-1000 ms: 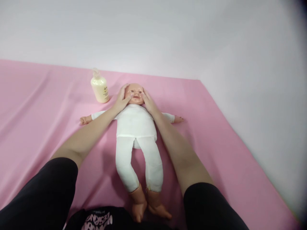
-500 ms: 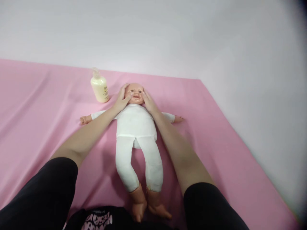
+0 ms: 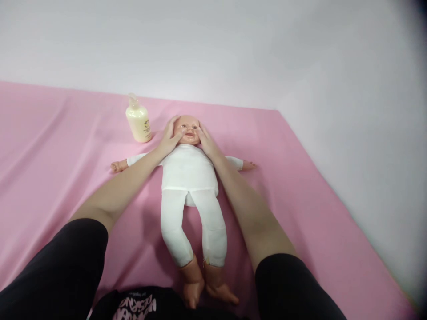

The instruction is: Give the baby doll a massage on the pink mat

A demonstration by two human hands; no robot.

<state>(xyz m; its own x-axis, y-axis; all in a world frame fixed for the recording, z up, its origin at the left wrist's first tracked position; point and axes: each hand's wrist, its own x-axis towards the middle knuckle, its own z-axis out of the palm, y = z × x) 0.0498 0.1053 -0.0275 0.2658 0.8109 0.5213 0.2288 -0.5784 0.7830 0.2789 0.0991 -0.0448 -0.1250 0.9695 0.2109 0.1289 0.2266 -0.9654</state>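
A baby doll [image 3: 189,171] in white cloth lies on its back, with its arms spread and its feet toward me. My left hand [image 3: 169,139] cups the left side of the doll's head, its thumb on the cheek. On the opposite side, my right hand [image 3: 207,141] is curved against the other cheek. Between them the two hands hold the head. Parts of the fingers are hidden behind the doll's head.
A pump bottle [image 3: 138,124] of pale yellow liquid stands to the left of the doll's head. Everything rests on a pink sheet [image 3: 287,186] with soft folds. A pale wall [image 3: 213,49] rises behind its far edge.
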